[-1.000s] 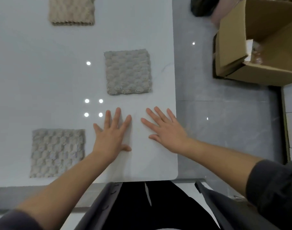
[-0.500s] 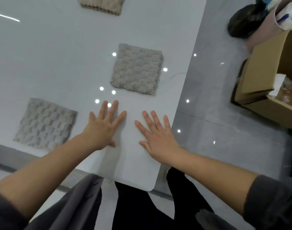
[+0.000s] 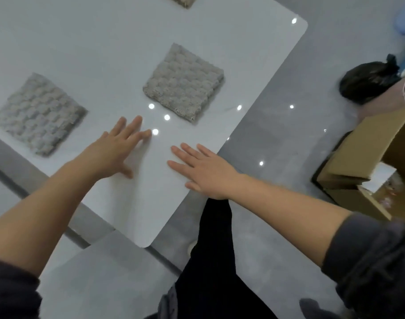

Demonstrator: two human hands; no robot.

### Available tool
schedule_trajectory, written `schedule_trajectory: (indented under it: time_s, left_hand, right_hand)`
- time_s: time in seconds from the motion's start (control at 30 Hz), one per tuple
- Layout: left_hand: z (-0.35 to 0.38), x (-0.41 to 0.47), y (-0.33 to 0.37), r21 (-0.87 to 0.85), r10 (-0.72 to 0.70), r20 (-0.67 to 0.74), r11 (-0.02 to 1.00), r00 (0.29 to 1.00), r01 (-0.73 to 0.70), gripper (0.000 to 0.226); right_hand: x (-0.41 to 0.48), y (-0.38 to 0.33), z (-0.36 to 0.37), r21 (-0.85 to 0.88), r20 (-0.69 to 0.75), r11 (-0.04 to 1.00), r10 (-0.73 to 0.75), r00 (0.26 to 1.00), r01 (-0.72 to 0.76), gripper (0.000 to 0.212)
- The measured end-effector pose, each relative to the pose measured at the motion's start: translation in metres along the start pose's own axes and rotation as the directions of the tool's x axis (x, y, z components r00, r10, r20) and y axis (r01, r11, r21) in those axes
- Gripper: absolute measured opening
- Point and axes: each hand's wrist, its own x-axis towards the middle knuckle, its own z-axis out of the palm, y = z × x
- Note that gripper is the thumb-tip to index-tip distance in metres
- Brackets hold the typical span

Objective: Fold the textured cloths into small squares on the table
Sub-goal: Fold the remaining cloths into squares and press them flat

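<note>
Three folded grey textured cloths lie on the white table (image 3: 86, 47). One square cloth (image 3: 184, 82) sits just beyond my hands, another cloth (image 3: 39, 115) lies at the left, and a third cloth (image 3: 182, 0) is cut off by the top edge. My left hand (image 3: 115, 149) rests flat on the bare tabletop with fingers spread, holding nothing. My right hand (image 3: 205, 170) lies flat beside it near the table's right edge, also spread and holding nothing. Neither hand touches a cloth.
An open cardboard box (image 3: 369, 162) stands on the grey floor at the right, with a black bag (image 3: 367, 82) behind it. The table's rounded corner (image 3: 146, 244) is close to my dark-trousered legs (image 3: 215, 261).
The view has swung and tilted to the right, so the table now runs diagonally. Both hands stay flat on the table in about the same place near the corner.
</note>
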Motion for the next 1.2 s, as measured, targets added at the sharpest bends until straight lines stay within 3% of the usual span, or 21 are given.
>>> schedule_trajectory:
  time_s: [0.23, 0.33, 0.47, 0.63, 0.77, 0.93, 1.1, 1.2]
  left_hand:
    - [-0.001, 0.000, 0.007, -0.028, -0.051, -0.013, 0.998, 0.999, 0.050, 0.116]
    - [-0.001, 0.004, 0.036, -0.168, -0.164, -0.043, 0.974, 0.985, 0.155, 0.084]
    - [-0.006, 0.017, 0.079, -0.332, -0.335, -0.137, 0.902, 0.932, 0.275, 0.053]
    - [-0.016, 0.033, 0.107, -0.509, -0.519, -0.228, 0.785, 0.824, 0.353, 0.038]
    - [-0.021, 0.046, 0.121, -0.611, -0.659, -0.277, 0.683, 0.699, 0.400, 0.042]
    - [-0.035, 0.074, 0.138, -0.808, -0.823, -0.244, 0.465, 0.513, 0.362, 0.055]
    - [-0.055, 0.111, 0.149, -0.869, -0.885, -0.178, 0.346, 0.429, 0.353, 0.063]
    - [-0.055, 0.128, 0.150, -0.849, -0.896, -0.153, 0.335, 0.416, 0.408, 0.065]
  right_hand:
    - [0.002, 0.054, -0.021, 0.020, -0.037, 0.964, -0.266, 0.963, 0.267, 0.048]
    - [0.003, 0.083, -0.032, 0.089, -0.094, 0.930, -0.350, 0.932, 0.358, 0.033]
    - [0.006, 0.123, -0.057, 0.135, -0.116, 0.942, -0.293, 0.949, 0.307, 0.036]
    - [0.016, 0.169, -0.076, 0.198, -0.206, 0.943, -0.226, 0.952, 0.267, 0.039]
    - [0.030, 0.204, -0.092, 0.183, -0.276, 0.933, -0.253, 0.927, 0.309, 0.031]
    - [0.071, 0.234, -0.120, 0.238, -0.441, 0.937, -0.130, 0.888, 0.255, 0.029]
    - [0.113, 0.225, -0.132, 0.296, -0.247, 0.929, -0.148, 0.958, 0.220, 0.058]
    - [0.122, 0.218, -0.126, 0.242, -0.164, 0.940, -0.204, 0.965, 0.240, 0.063]
